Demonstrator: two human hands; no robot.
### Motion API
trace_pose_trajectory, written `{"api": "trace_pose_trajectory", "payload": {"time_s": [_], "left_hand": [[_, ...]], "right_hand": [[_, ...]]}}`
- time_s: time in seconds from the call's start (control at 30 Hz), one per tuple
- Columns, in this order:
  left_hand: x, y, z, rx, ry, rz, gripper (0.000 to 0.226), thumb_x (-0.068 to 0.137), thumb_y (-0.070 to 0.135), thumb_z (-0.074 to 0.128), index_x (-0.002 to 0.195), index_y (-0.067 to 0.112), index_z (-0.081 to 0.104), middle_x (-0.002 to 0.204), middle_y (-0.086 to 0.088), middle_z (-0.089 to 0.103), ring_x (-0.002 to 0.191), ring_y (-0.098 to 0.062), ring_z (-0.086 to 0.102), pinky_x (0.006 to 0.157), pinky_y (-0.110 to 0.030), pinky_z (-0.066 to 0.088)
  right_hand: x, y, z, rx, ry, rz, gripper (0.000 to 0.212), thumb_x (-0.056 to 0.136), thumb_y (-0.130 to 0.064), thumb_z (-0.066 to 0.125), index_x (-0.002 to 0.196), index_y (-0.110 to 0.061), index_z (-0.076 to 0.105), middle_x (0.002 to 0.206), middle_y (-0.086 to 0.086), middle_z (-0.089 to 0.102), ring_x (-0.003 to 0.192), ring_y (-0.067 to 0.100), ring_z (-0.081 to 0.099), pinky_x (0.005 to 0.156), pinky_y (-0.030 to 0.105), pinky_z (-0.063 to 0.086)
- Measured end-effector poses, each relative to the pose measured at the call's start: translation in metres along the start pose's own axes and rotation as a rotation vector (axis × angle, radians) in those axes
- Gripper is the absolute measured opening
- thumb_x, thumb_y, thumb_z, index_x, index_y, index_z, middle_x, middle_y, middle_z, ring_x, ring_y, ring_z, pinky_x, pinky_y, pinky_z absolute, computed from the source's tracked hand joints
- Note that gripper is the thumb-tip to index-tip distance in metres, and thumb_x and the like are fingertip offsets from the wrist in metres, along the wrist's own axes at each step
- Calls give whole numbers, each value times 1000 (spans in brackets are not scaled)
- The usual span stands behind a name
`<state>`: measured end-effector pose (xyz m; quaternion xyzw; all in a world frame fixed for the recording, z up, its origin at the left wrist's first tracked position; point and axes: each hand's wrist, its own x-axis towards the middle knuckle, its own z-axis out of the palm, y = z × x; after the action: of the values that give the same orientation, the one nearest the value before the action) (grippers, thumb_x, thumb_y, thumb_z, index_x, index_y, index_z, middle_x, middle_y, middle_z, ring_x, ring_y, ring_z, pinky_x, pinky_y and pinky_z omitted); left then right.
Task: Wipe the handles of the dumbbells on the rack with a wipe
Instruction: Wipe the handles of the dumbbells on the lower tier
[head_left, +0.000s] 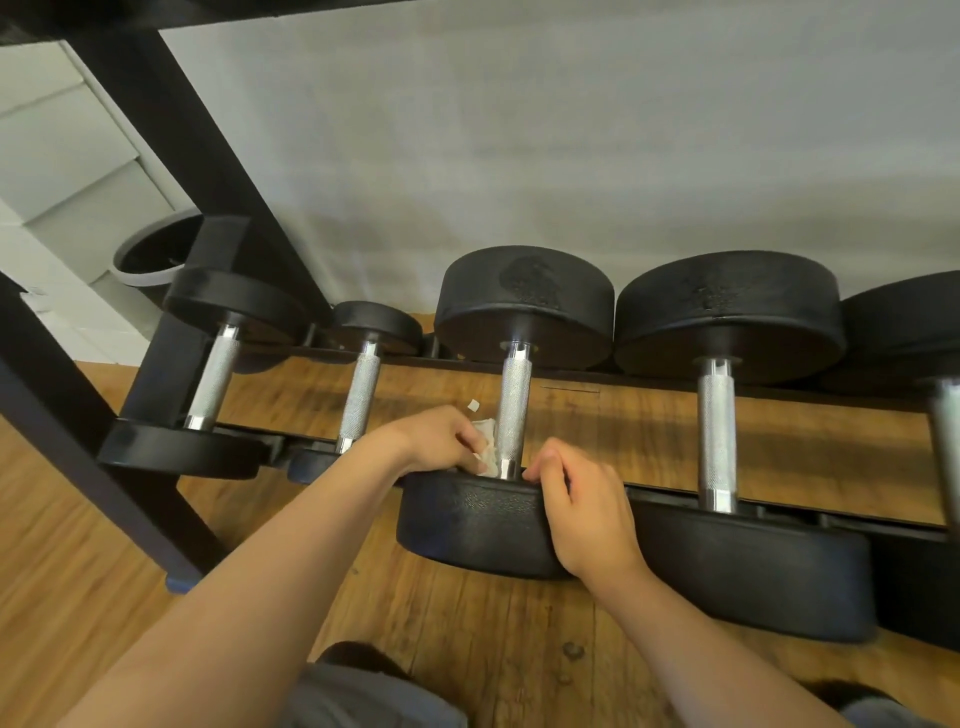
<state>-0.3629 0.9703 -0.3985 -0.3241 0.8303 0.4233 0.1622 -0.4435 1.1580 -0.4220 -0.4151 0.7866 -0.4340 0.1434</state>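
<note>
Far to the left of the left hand stands the slanted black post of the rack (171, 156), with a grey bin (150, 254) behind it. Nearer on that side lie two small dumbbells across the rails: the leftmost dumbbell (213, 376), then the second dumbbell (358, 395), whose knurled grip runs just beside the left wrist.

The left hand (441, 441) has its fingers bunched around a crumpled white wipe (485, 441) and presses it against the left side of the handle (513, 395) of the middle dumbbell (467, 525), low down, close to the near head. Just beyond its knuckles a small white scrap (474, 405) lies on the wooden floor (519, 649).

The right hand (576, 499) is on the other side of that same handle – fingers curled over the upper rim of the near black head, fingertips close to the chrome collar, palm against the head's right edge.

To the right of the right hand lies the fourth dumbbell (717, 431), large and untouched, its heads touching those of the middle one – and at the far edge a fifth dumbbell (945, 441) is cut off by the frame.
</note>
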Motion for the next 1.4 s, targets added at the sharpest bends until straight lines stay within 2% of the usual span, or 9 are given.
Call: {"api": "trace_pose_trajectory", "payload": {"time_s": [0.2,0.33,0.4,0.57,0.87,1.03,1.17,1.27,1.4], "left_hand": [[10,6,3,-11,31,8,33,82,3,70,59,13,49,64,-4,47,66,-19,48,76,-35,44],[20,6,5,-10,-19,-10,6,81,-5,63,87,-7,63,81,-3,60,82,-23,62,91,-38,50],[24,5,5,-49,-74,-50,23,80,-8,64,103,-5,66,99,-11,73,103,-32,68,99,-46,51],[32,2,8,-156,-161,-63,36,84,-16,56,113,4,65,116,-20,69,113,-33,65,102,-45,50],[14,7,3,-24,-79,2,8,81,-6,63,88,-3,64,98,-19,67,96,-30,63,93,-41,50],[-1,15,-9,57,-33,-4,15,80,7,76,95,4,73,93,-4,74,92,-21,68,92,-39,51],[-4,24,-1,97,59,-3,15,83,9,74,71,8,64,70,-1,60,70,-15,55,76,-31,46],[-2,23,4,-65,267,-33,32,82,4,75,104,12,53,93,-4,61,81,-15,59,73,-24,48],[4,18,3,-158,309,27,69,82,-2,71,141,17,40,97,-15,69,94,-25,68,99,-40,51]], "right_hand": [[-1,0,0,35,19,-15,38,93,-36,31,74,-16,58,71,-6,59,73,8,55,62,21,41],[-1,2,2,61,26,-8,33,98,-23,38,73,-14,58,71,-4,59,70,10,56,65,32,46],[-1,1,2,70,20,-9,34,97,-28,37,73,-15,57,70,-5,59,69,10,55,64,31,45],[0,0,1,75,13,-2,46,85,-47,24,71,-17,56,71,-5,59,70,10,56,64,28,43],[0,1,1,42,-13,16,32,97,-23,38,75,-14,59,73,-4,60,72,10,56,67,33,48],[0,1,-1,39,-6,13,32,97,-22,39,75,-14,60,72,-4,60,72,10,56,68,33,47],[0,-1,0,39,8,6,33,98,-20,39,73,-13,59,71,-3,59,71,9,55,68,33,46],[-1,-1,0,42,2,11,32,97,-20,39,73,-12,58,71,-4,59,71,10,55,68,36,47],[-1,-1,0,39,1,18,32,97,-22,38,73,-14,58,71,-5,59,71,9,55,68,37,47]]}}
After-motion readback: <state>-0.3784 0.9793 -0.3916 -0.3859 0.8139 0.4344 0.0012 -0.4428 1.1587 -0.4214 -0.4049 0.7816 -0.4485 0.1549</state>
